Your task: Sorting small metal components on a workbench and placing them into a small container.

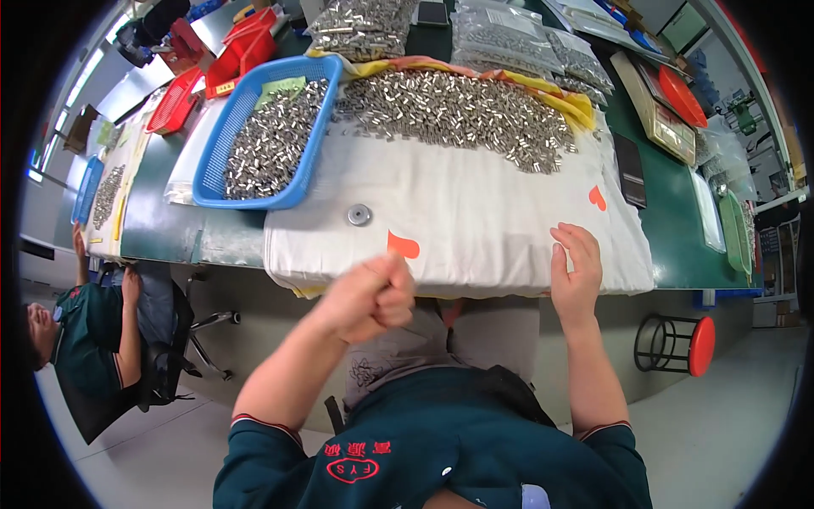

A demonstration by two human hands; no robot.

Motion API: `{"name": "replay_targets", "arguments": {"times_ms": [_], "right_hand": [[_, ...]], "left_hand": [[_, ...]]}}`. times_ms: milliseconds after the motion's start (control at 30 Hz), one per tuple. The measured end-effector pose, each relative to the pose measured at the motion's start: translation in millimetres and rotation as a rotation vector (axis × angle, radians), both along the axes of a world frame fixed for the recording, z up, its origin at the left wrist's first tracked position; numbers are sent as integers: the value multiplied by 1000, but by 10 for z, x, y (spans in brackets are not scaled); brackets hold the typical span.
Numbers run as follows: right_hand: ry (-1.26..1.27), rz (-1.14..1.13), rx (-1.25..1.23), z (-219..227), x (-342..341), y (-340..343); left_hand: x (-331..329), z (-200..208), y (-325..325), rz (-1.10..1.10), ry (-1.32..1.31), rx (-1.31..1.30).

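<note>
My left hand [369, 299] is closed in a fist above the front edge of a white cloth [483, 212]; whatever it may hold is hidden. My right hand [579, 271] hovers at or just over the cloth's front right edge, fingers slightly bent and thumb apart, with nothing visible in it. A heap of small shiny metal cylinders [458, 110] spreads across the back of the cloth. To the left, a blue plastic basket [314, 161] holds many more of them and a yellowish-green slip. A round grey metal disc [359, 215] lies in front of the basket.
Clear bags of metal parts [509, 38] stand behind the heap. A dark flat device [629, 171] lies right of the cloth on the green table [191, 237]. Red bins [242, 51] sit at back left. A co-worker [89, 331] sits at left; a red stool [700, 346] stands at right.
</note>
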State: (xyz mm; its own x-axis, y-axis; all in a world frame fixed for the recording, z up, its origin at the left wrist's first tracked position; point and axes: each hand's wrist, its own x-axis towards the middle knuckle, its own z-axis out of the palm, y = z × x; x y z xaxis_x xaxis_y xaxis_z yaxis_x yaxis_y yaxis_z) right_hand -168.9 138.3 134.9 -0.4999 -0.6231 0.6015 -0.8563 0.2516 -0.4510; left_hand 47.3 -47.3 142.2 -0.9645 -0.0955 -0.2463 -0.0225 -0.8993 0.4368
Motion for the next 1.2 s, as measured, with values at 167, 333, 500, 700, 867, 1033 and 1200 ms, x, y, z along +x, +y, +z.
{"name": "replay_targets", "arguments": {"times_ms": [167,333,500,700,867,1033,1200], "right_hand": [[-58,-57,83,-312,-147,-62],[-5,-26,51,-276,-104,-168],[-31,-55,86,-288,-113,-188],[27,-8,92,-412,-166,-121],[32,60,86,-479,-192,30],[6,74,63,-540,-225,-19],[60,82,51,-553,-264,-40]], "left_hand": [[-125,634,-1235,492,-316,-986],[-262,373,-2343,473,-708,-1514],[-215,497,-2524,298,-896,-1977],[-68,436,-2383,81,-781,-2020],[-104,420,-2276,57,-889,-2081],[125,501,-2261,313,-842,-2165],[-40,645,-1565,681,-312,-2214]]}}
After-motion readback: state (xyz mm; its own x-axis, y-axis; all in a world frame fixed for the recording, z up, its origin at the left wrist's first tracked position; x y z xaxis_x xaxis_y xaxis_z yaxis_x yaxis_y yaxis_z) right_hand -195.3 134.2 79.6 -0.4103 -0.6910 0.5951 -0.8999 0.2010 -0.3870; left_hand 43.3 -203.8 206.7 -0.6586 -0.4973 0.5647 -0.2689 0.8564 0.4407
